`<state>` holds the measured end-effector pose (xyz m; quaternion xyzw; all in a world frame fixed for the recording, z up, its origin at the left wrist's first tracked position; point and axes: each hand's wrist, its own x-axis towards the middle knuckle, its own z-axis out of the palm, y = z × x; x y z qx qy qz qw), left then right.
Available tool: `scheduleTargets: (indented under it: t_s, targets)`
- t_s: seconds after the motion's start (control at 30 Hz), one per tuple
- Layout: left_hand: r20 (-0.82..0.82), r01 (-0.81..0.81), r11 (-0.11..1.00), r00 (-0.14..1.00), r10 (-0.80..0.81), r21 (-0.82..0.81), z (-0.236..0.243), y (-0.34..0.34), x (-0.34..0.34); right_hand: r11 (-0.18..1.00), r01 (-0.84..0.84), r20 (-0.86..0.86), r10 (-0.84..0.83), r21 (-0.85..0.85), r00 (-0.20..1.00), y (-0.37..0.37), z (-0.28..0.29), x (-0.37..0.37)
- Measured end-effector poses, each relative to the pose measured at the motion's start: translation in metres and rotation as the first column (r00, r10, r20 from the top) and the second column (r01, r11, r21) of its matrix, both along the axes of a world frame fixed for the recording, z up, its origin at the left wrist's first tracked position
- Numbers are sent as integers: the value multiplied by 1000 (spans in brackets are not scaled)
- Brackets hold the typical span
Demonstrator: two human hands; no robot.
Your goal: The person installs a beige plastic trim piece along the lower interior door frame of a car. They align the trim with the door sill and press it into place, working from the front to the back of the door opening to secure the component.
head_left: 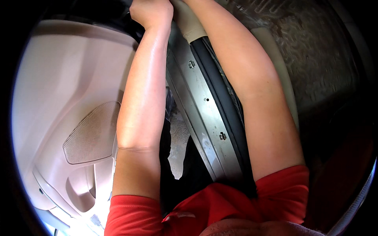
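My left hand (151,13) reaches to the top edge of the view with its back toward me. Its fingers are hidden, so I cannot tell what they touch. My right arm (256,78) stretches up past the same edge, and the right hand is out of sight. Between the two forearms runs a bare metal car door sill (197,88) with small metal clips (223,136) and a hole. A dark rubber seal strip (220,90) follows its inner side. Beside my left hand, a beige trim piece (189,23) covers the upper end of the sill.
On the left stands the open car door's beige inner panel (71,70), with a speaker grille (92,133) and a pocket (80,192) low down. The car's dark, textured floor (315,51) lies to the right. Some ground (179,137) shows between door and sill.
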<state>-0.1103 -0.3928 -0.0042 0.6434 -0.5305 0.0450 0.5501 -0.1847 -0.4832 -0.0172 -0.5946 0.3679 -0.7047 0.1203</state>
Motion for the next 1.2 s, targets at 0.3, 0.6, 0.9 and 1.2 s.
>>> scheduleTargets:
  t_s: [0.3, 0.6, 0.9, 1.2]
  targets:
    - [-172, 228, 967, 963, -207, 113, 7, -7, 12, 1000, 14, -30, -15, -17, 999, -2, -5, 1]
    - [-106, 0, 1000, 994, -4, -29, 4, -6, -9, 998, -55, 14, 55, 2, 998, -1, -9, 0]
    - [16, 130, 984, 991, -133, 121, 35, 12, 1, 832, -536, 97, 527, 146, 844, -13, -5, -14]
    - [58, 157, 967, 983, -172, 201, 39, 14, 3, 700, -689, 38, 696, 188, 717, 7, 6, -42]
